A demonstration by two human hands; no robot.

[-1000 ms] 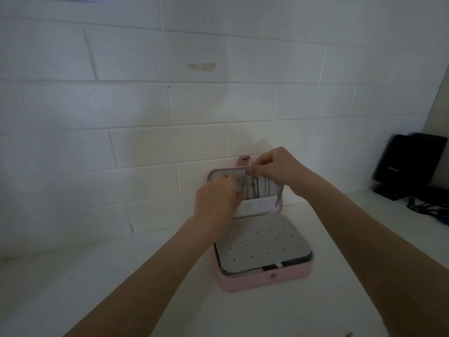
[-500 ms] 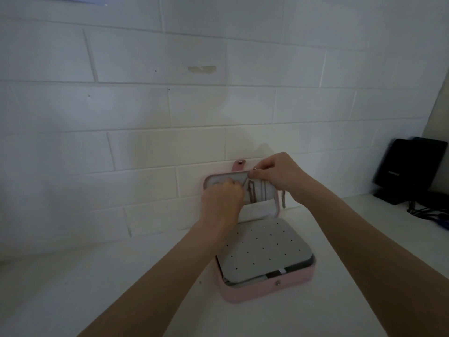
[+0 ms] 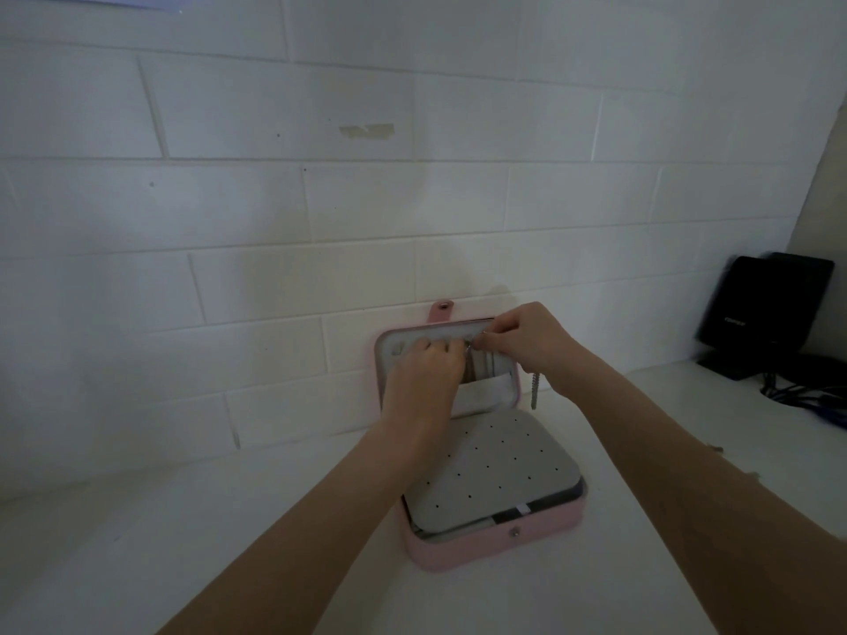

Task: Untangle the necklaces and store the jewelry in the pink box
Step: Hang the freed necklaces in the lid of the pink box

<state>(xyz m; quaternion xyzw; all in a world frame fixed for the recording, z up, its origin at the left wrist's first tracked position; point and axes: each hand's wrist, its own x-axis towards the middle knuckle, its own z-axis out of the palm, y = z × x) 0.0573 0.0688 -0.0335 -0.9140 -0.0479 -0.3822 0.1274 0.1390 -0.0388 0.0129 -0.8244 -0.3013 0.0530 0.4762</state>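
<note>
The pink box [image 3: 486,549] lies open on the white table, its lid [image 3: 376,359] upright against the brick wall. A grey perforated panel [image 3: 492,469] covers the base. Both hands work at the inside of the lid. My left hand [image 3: 424,373] has its fingers curled at the hooks near the lid's top; what it grips is hidden. My right hand [image 3: 527,341] pinches a thin necklace [image 3: 476,366] at the lid's upper edge. Several chains hang down into the lid's white pocket [image 3: 486,391]. A silver chain end [image 3: 534,391] dangles below my right wrist, outside the lid.
A black device [image 3: 765,313] on a stand sits at the far right with dark cables [image 3: 806,394] beside it. The white brick wall [image 3: 321,222] stands directly behind the box. The table [image 3: 137,543] stretches left of my arms.
Both hands have stayed at the lid's top edge with small finger movements. The view has shifted slightly, so the box sits a little lower and further right in the frame.
</note>
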